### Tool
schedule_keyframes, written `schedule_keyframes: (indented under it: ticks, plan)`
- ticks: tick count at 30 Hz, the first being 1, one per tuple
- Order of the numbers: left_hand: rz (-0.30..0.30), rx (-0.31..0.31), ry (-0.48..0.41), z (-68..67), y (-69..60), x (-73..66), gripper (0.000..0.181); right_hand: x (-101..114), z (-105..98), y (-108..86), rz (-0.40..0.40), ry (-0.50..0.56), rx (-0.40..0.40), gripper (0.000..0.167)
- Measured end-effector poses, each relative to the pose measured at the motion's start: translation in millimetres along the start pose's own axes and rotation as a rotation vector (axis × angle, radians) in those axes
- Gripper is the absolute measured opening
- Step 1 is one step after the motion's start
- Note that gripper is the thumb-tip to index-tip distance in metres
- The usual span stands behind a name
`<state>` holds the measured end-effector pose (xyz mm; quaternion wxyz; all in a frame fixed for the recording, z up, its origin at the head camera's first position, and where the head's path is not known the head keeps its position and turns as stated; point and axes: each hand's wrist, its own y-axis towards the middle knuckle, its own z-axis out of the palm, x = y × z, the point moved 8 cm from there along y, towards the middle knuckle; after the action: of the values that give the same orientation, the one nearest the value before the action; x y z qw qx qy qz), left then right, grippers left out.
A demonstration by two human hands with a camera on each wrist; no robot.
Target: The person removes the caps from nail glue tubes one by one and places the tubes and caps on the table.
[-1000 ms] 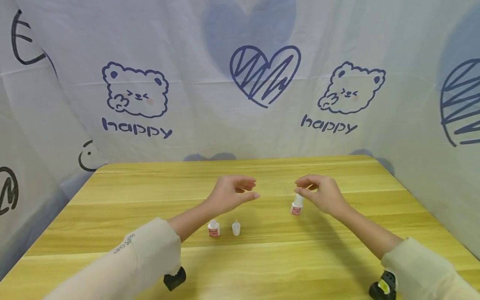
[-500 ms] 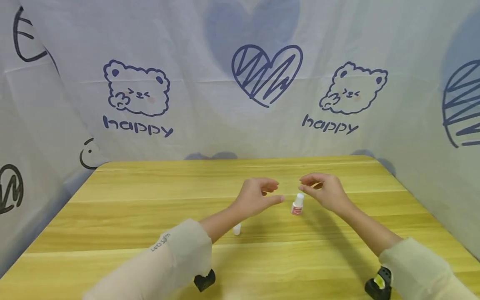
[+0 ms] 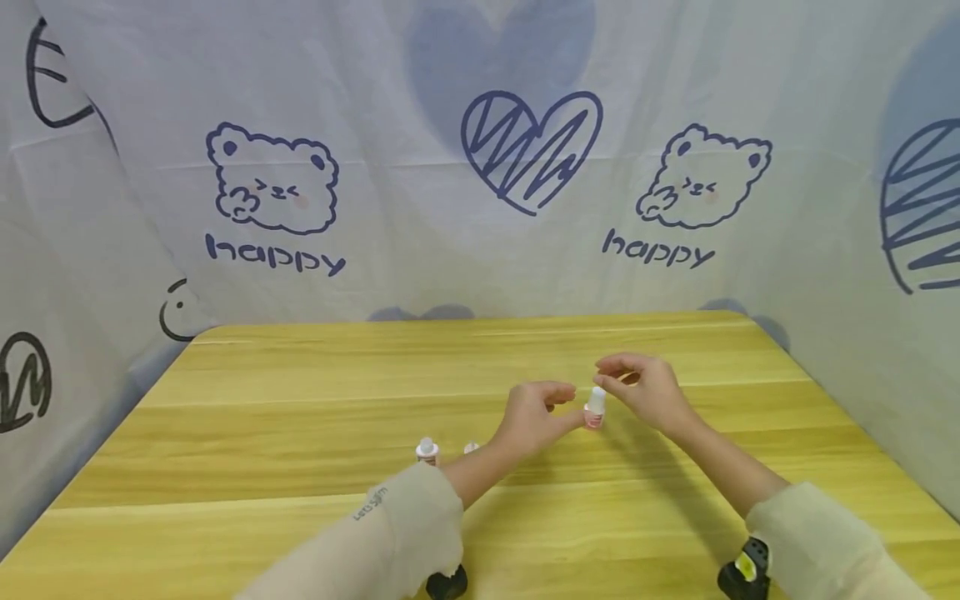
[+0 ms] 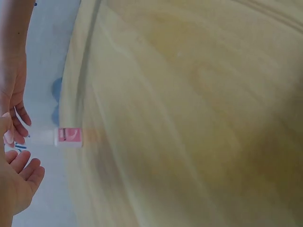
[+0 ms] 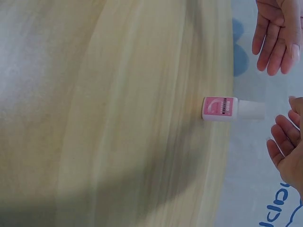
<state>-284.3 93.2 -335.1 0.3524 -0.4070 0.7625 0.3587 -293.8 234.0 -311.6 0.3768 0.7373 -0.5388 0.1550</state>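
A small white bottle [image 3: 594, 410] with a pink label and tall white cap stands upright on the table [image 3: 300, 400]. My left hand [image 3: 534, 415] is just left of it, thumb extended toward its side; the right wrist view shows a gap between this hand [image 5: 279, 33] and the bottle [image 5: 220, 109]. Just above and right of the cap, my right hand [image 3: 647, 390] has bent fingers with nothing between them. In the left wrist view both hands, left [image 4: 19, 184] and right [image 4: 14, 90], flank the bottle's [image 4: 69, 137] cap end.
Left of my left forearm stands a second white bottle [image 3: 427, 450], its lower part hidden by the sleeve. Beside it a small white piece [image 3: 471, 448] is mostly covered by the forearm. A printed cloth [image 3: 405, 250] hangs behind the table.
My left hand has travelled right and slightly down to the capped bottle. My right hand shifted only a little. The second bottle, covered by my arm half a second ago, shows again.
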Motion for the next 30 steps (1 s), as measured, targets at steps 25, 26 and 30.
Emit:
schedule_keyframes:
  ticks: [25,26,30]
  plan:
    - [-0.027,-0.074,-0.026,34.2,9.5,33.7,0.044,-26.0,20.2,-13.5,0.083,-0.005,0.035,0.019]
    - [-0.031,-0.08,-0.029,34.7,10.5,35.2,0.044,-26.1,20.4,-13.3,0.082,-0.005,0.035,0.018]
    - [-0.038,-0.088,-0.038,38.2,13.3,39.4,0.038,-27.3,21.0,-13.3,0.083,0.001,0.037,0.017]
